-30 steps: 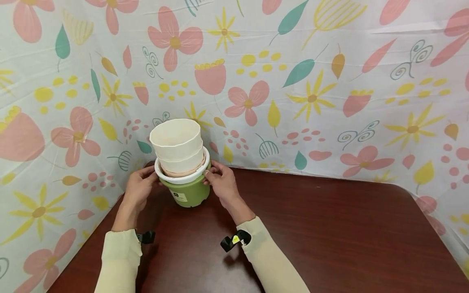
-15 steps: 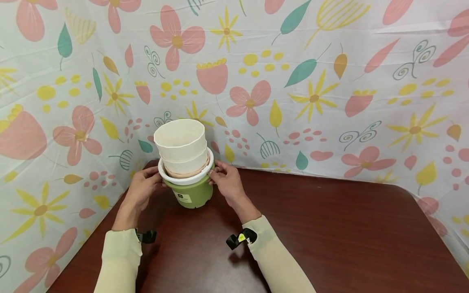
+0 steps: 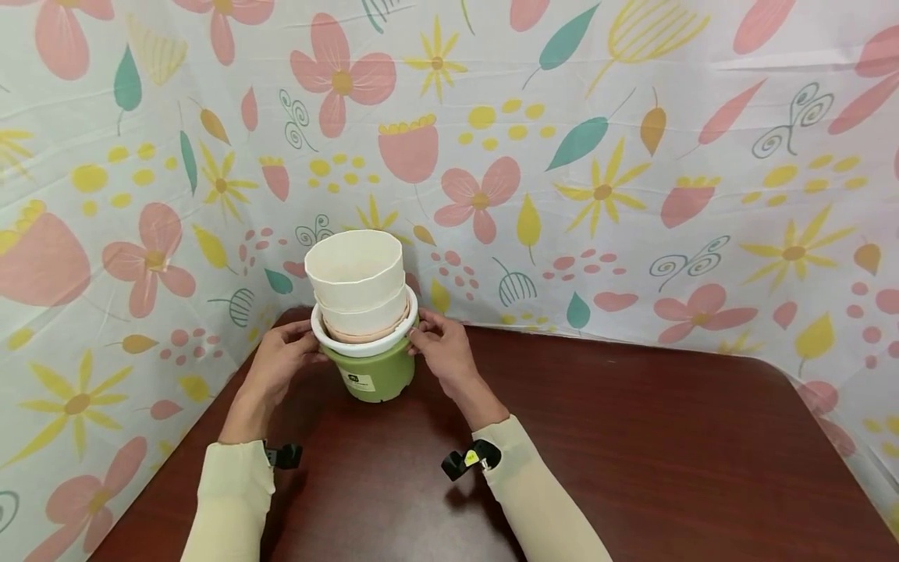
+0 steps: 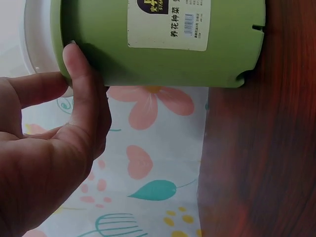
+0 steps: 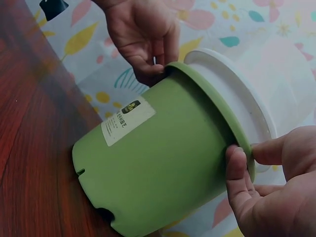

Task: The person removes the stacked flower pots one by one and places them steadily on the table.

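- White backdrop point(image 3: 534, 82) with pink, yellow and teal flowers and leaves all over it, easily the biggest thing in here, bending into a corner on the left.
- Dark reddish-brown desk point(image 3: 632, 437) below that, a bit shiny toward the person's side.
- Left sleeve point(image 3: 228, 499) and right sleeve point(image 3: 544, 492), both pale cream, reaching in from the near edge.
- Green pot point(image 3: 382, 371), bottom of the pile, at the desk's far left part near that corner. Looks roughly upright; honestly can't tell if the base sits flat.
- White pot point(image 3: 364, 349) nested in it, thick rim poking out just above the green one.
- Upper cream pot point(image 3: 354, 293) topping everything, mouth up, kinda many-sided rim, sitting in the lower cream pot point(image 3: 361, 318).
- Peach rim point(image 3: 368, 337) peeking out between the cream and the white.
- Left hand point(image 3: 282, 357) and right hand point(image 3: 448, 351) on opposite sides, each pinching the green pot's rim between thumb and fingers.
- Black wrist gadgets, left one point(image 3: 284, 456) and right one point(image 3: 460, 462).
- Pale label point(image 3: 361, 382) on the green side, dark logo plus print.
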Demonstrator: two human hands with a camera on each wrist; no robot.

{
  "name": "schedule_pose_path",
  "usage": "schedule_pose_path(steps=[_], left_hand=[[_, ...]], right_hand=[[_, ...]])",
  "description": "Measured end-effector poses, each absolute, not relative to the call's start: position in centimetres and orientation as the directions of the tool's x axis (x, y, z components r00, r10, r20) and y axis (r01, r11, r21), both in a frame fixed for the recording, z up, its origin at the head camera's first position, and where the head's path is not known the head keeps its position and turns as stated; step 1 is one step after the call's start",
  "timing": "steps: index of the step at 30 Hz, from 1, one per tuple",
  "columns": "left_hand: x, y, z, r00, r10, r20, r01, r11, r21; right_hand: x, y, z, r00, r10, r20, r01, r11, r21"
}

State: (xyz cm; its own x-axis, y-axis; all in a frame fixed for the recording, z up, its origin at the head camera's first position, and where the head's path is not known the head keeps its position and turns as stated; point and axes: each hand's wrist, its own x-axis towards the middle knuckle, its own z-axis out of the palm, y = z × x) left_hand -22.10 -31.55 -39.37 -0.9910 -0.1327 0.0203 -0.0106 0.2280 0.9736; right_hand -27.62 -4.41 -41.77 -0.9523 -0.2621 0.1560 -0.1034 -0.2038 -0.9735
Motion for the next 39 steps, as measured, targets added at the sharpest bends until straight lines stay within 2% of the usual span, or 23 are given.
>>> schedule_pose_path(steps=[24, 39], left_hand=[[-22.4, -29.8, -39.3, -1.000, -0.012, 0.004, 0.002, 0.189, 0.982], [-22.6, -28.3, -39.8, -0.997, 0.069, 0.045, 0.055, 0.144, 0.988]], right_hand=[[-27.5, -0.9, -42.0, -0.954, -0.254, 0.159, -0.121, -0.160, -0.980], [-26.9, 1.7, -41.7, -0.949, -0.276, 0.153, -0.124, -0.119, -0.985]])
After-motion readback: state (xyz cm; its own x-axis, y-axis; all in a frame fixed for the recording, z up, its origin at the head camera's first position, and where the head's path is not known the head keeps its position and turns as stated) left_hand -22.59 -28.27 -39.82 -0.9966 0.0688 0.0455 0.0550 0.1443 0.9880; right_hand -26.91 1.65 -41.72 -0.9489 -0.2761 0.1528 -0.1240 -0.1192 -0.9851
